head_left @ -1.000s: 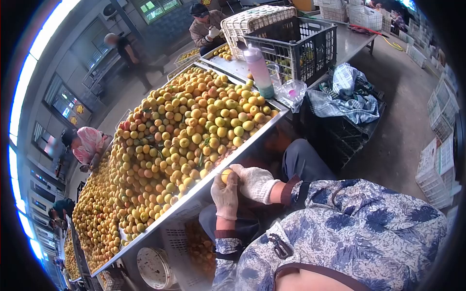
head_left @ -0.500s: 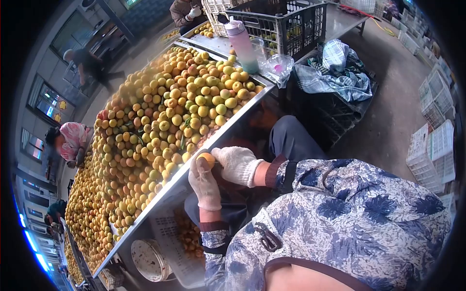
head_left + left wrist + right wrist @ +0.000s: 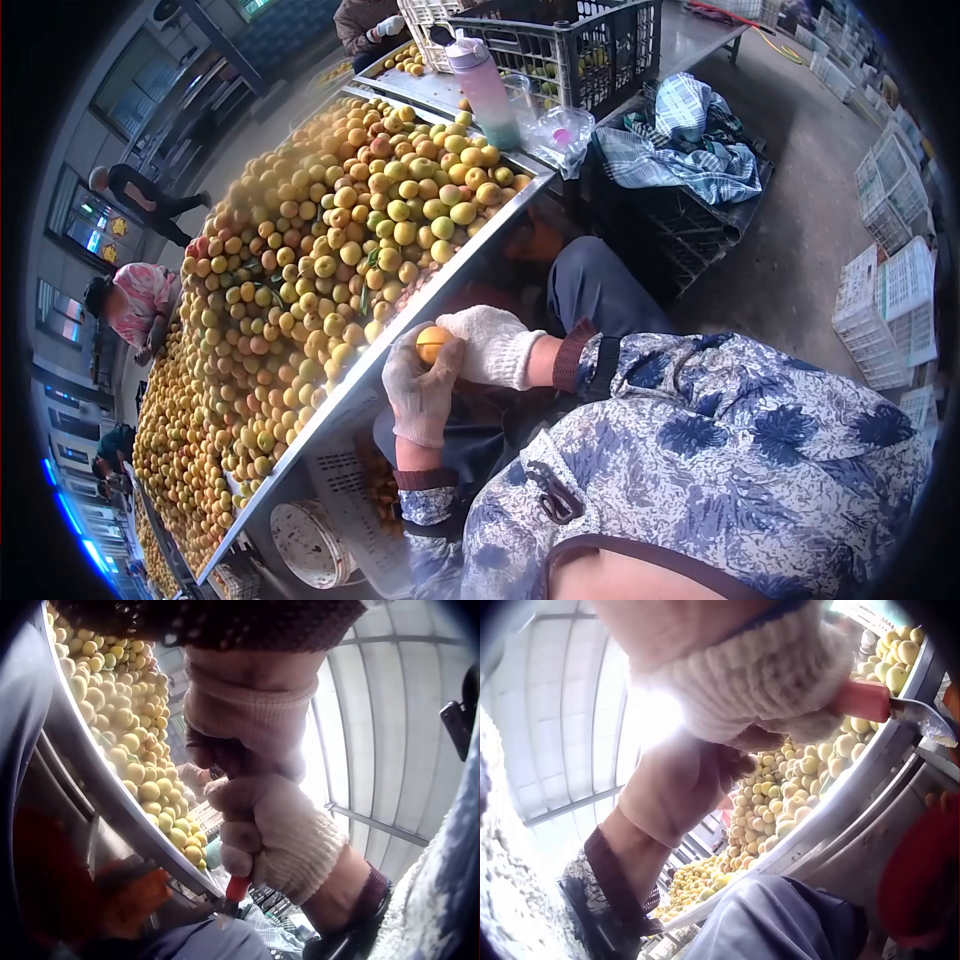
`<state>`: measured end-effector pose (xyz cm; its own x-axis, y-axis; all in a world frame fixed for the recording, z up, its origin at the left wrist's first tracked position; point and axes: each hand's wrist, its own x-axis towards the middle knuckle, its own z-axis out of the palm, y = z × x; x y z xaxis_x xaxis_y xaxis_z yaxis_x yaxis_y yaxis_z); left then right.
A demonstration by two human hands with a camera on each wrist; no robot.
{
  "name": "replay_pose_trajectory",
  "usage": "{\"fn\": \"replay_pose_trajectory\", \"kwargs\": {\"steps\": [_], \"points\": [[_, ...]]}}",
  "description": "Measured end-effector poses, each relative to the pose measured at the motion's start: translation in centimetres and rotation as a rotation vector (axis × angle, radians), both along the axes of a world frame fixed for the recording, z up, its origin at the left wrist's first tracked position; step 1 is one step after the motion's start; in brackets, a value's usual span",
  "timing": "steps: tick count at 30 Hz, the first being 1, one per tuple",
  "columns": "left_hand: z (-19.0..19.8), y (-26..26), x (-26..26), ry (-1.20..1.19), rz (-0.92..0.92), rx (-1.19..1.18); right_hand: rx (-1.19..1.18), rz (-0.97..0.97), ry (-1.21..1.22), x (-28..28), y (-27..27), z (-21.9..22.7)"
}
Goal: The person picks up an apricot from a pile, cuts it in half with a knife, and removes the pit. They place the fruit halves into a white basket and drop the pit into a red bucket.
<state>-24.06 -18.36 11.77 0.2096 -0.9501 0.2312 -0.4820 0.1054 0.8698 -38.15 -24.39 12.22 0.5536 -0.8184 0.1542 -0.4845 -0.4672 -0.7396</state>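
In the head view my gloved left hand [image 3: 417,392] pinches a yellow-orange apricot [image 3: 432,344] between thumb and fingers; a thin line runs across the fruit. My right hand [image 3: 496,346], in a white knitted glove, is right up against the apricot. It grips a knife by its red handle [image 3: 864,700], and the short curved blade [image 3: 924,721] points away from the fruit in the right wrist view. Both hands are just in front of the metal rim [image 3: 350,385] of a table heaped with apricots [image 3: 300,280].
Below the table edge are a white bucket [image 3: 308,545] and a pale crate [image 3: 345,485] with orange pieces inside. A pink-and-green bottle [image 3: 483,95] stands at the table's far corner, before a black crate [image 3: 600,60]. Checked cloths [image 3: 690,150] lie on the right. Other people are across the table.
The view has shifted, so the hands appear farther left. The left hand has turned the apricot, showing more of its orange side and the line. A walking person in the background has moved left.
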Motion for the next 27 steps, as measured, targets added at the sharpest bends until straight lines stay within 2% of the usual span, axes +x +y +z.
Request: {"fn": "replay_pose_trajectory", "kwargs": {"steps": [2,5,7,9,10,12,13,15,16,17,19,20,21,22,23,24,25,27], "points": [[0.3,0.5,-0.1,-0.023,0.009,0.026,0.019,0.151,-0.023,-0.3,-0.2,-0.4],[0.8,1.5,-0.6,0.005,-0.049,0.069,0.113,0.218,-0.08,-0.4,-0.4,-0.9],[0.5,2.1,-0.8,0.05,-0.04,0.04,0.142,0.21,-0.099,-0.5,-0.5,-0.2],[0.5,2.1,-0.8,0.135,-0.035,0.106,0.172,0.183,-0.032,-0.2,-0.7,0.1],[0.3,1.9,-0.7,0.287,-0.035,0.105,0.194,0.213,0.037,-0.3,-0.9,0.7],[0.2,1.8,-0.5,0.507,-0.043,0.112,0.182,0.151,-0.015,-0.1,-0.6,0.3],[-0.2,1.7,0.1,0.506,-0.041,0.113,0.167,0.092,-0.061,0.0,-0.5,0.2],[-2.2,1.2,1.9,0.524,-0.163,0.12,0.196,0.077,-0.055,-0.2,-0.2,1.7],[-3.3,0.8,2.2,0.901,-0.227,0.151,0.224,0.062,-0.049,-0.2,0.0,2.3],[-3.7,0.8,2.5,0.903,-0.219,0.148,0.225,0.07,-0.046,0.0,-0.2,1.6],[-4.2,0.8,2.9,1.007,-0.242,0.223,0.109,0.251,-0.271,0.5,-0.6,0.3],[-4.9,0.8,3.2,1.01,-0.234,0.213,0.117,0.336,-0.387,0.5,-0.6,-0.3],[-5.3,0.7,3.2,0.858,-0.178,0.195,0.114,0.348,-0.385,0.5,-0.6,-0.3],[-5.5,0.6,3.3,0.706,-0.121,0.176,0.215,0.352,-0.423,0.6,-0.5,-0.4],[-5.7,0.6,3.1,0.708,-0.112,0.164,0.315,0.355,-0.46,0.9,-0.4,-0.6],[-4.4,0.6,2.0,0.922,-0.042,0.112,0.351,0.326,-0.494,1.4,-0.1,-0.7],[-3.7,0.6,1.5,1.135,0.029,0.057,0.268,0.317,-0.428,1.3,0.1,-0.7],[-4.0,0.4,1.8,1.218,0.037,0.01,0.131,0.254,-0.268,1.5,0.8,-0.2]]}}
